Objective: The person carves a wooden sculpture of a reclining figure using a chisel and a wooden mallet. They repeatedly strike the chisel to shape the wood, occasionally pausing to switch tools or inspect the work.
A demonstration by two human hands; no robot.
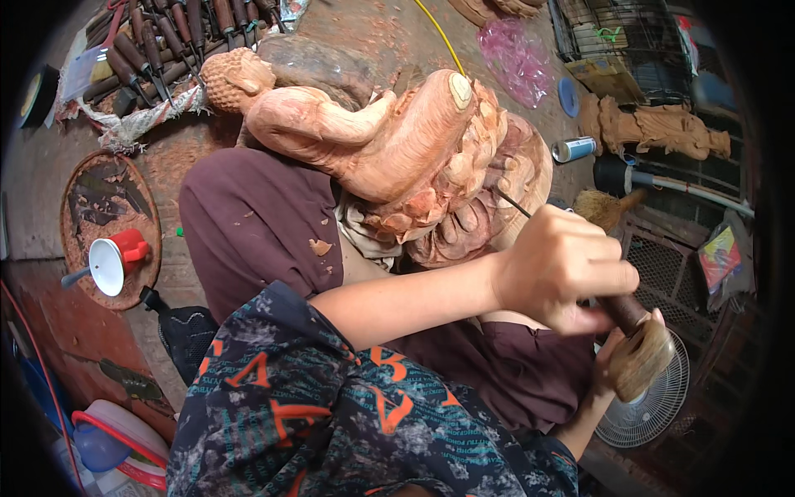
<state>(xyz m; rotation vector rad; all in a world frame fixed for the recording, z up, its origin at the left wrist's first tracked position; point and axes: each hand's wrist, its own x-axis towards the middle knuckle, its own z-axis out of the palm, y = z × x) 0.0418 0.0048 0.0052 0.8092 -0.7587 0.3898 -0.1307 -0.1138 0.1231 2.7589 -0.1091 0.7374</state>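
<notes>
So I've got my left hand (563,269) clenched round a chisel (530,214), its thin blade pointing up into the wooden carving (389,141) lying across my lap. Right hand (617,348) is down low gripping a worn wooden mallet (642,356), just beside the chisel's handle end. Rack of carving tools (166,37) sits up top left, well apart

A blue-and-white spray can (573,149) lies on the floor to my upper right; a colourful red-yellow packet (719,257) rests at far right.
</notes>
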